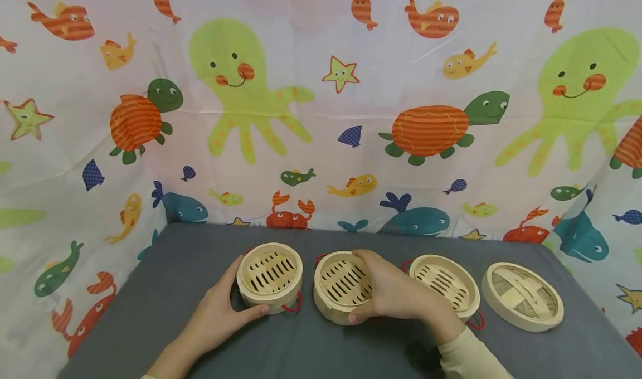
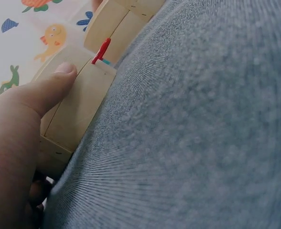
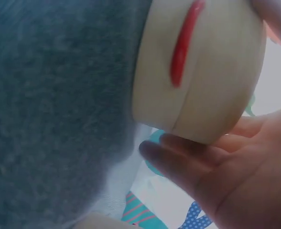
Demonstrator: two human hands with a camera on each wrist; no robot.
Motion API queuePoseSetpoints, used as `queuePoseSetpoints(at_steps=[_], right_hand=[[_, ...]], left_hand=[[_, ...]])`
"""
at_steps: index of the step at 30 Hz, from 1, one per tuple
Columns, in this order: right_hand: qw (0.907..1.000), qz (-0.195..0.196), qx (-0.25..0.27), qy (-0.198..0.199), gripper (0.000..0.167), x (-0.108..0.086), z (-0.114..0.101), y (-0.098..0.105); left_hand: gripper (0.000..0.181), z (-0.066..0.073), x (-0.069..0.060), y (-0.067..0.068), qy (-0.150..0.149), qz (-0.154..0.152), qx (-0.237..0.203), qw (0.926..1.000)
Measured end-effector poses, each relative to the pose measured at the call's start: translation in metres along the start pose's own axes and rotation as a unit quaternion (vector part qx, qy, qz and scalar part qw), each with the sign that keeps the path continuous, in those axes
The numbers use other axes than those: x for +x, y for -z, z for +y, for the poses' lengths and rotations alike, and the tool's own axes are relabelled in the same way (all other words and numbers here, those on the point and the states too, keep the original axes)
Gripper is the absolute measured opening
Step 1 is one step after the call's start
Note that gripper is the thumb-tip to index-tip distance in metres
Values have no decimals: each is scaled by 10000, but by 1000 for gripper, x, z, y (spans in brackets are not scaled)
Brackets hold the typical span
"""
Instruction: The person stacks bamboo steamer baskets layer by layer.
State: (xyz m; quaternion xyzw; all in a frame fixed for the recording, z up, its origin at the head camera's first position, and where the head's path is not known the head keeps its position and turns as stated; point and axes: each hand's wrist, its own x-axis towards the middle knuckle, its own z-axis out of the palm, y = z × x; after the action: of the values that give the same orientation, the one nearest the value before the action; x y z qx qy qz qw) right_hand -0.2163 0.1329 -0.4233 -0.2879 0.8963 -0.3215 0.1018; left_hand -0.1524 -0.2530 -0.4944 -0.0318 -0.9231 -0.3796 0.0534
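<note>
Fingers and thumb of the left hand (image 1: 220, 312) curl round the leftmost bamboo basket (image 1: 271, 272); those of the right hand (image 1: 391, 290) grip the second basket (image 1: 343, 281) from its right, thumb on the near wall. Both forearms reach in from the near edge, the right one sleeved. Farther right sit a third basket (image 1: 441, 281) and a woven lid (image 1: 523, 296). Grey cloth (image 1: 281, 345) covers the bench; sea-animal fabric (image 1: 311, 50) hangs behind.

A round, pale bamboo steamer basket with red cord loops (image 1: 271, 274) sits upright, slotted base showing; a matching round bamboo basket (image 1: 341, 285) sits just beside it, apart.
</note>
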Motion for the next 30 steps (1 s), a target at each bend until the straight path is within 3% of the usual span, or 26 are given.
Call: queuePoseSetpoints(at_steps=[5,14,22,30], right_hand=[[9996,227,-125,-95,129,0,3,0],[9992,358,-106,-119,131,4,8,-9],[9985,493,-111,-201,131,3,8,-16],[9946,963,-214,-307,127,-1,-4,-8]], left_hand=[[129,-4,3,-5,-349,132,-258,9990],[122,-6,1,-2,-596,324,-378,9970],[119,-11,-2,0,-488,207,-517,9973],[117,-11,0,1,-418,106,-642,9970]])
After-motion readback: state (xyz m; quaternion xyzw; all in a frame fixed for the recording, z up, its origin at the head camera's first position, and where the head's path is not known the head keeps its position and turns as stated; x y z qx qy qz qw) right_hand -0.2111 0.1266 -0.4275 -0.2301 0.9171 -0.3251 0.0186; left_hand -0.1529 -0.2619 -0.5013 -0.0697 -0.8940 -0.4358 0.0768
